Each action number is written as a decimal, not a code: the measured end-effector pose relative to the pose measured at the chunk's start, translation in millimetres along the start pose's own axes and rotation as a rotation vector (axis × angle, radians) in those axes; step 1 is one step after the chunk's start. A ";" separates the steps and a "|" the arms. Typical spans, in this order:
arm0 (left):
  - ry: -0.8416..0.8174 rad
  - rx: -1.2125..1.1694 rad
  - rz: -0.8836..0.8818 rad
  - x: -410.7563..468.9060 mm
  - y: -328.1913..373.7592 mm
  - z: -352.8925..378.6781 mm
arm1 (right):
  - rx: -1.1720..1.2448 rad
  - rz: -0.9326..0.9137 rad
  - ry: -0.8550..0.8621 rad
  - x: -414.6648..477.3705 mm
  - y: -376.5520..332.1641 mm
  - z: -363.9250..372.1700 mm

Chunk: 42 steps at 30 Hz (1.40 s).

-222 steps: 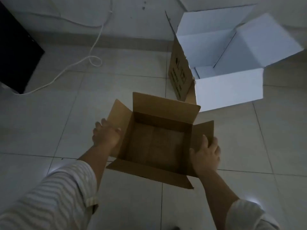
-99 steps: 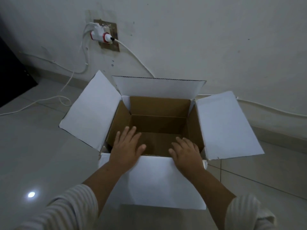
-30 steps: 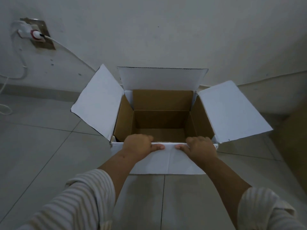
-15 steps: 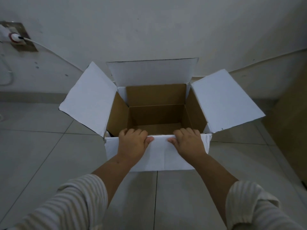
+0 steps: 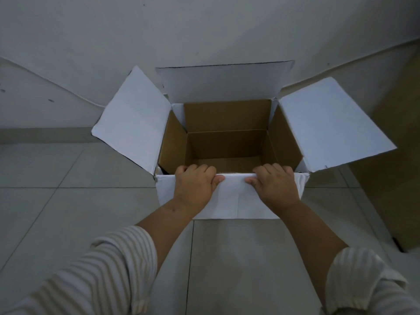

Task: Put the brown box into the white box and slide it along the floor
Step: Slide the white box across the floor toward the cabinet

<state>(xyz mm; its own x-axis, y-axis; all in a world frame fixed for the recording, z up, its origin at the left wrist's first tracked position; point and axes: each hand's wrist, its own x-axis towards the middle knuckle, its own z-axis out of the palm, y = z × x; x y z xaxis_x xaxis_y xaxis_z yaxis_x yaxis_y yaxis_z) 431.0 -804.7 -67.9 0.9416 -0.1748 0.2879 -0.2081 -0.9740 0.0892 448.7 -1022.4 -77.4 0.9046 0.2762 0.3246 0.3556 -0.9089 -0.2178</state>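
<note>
The white box (image 5: 236, 198) stands on the tiled floor in front of me with its flaps spread open. The brown box (image 5: 225, 142) sits inside it, open at the top and with nothing in it. My left hand (image 5: 195, 185) grips the near rim of the white box, fingers curled over the edge. My right hand (image 5: 275, 185) grips the same rim to the right. Both thumbs press on the white front wall.
A pale wall (image 5: 204, 30) rises just behind the box, with a thin cable (image 5: 56, 84) running along it at the left. A brown panel or piece of furniture (image 5: 395, 155) stands at the right, close to the box's right flap.
The box and my hands have slid to the right along the floor. The wall socket at the left has left the view and the brown panel at the right has come closer.
</note>
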 end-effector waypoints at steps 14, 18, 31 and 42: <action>-0.276 -0.038 -0.035 44.9 43.7 3.2 | 0.016 0.066 -0.104 13.0 49.7 -19.7; -0.341 -0.062 -0.030 50.8 41.3 0.9 | 0.001 0.077 -0.113 16.7 50.0 -19.6; -0.302 -0.085 0.013 57.3 38.1 5.3 | -0.018 0.152 -0.171 21.3 47.0 -21.4; -0.267 -0.069 0.012 47.7 99.9 7.6 | -0.089 0.011 -0.126 -5.7 107.3 -35.6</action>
<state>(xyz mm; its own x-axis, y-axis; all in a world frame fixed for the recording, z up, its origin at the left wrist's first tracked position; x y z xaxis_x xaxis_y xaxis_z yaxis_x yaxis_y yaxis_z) 457.1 -911.4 -52.5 0.9735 -0.2268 0.0288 -0.2285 -0.9611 0.1549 473.4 -1132.6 -69.8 0.9325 0.2981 0.2038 0.3285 -0.9347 -0.1360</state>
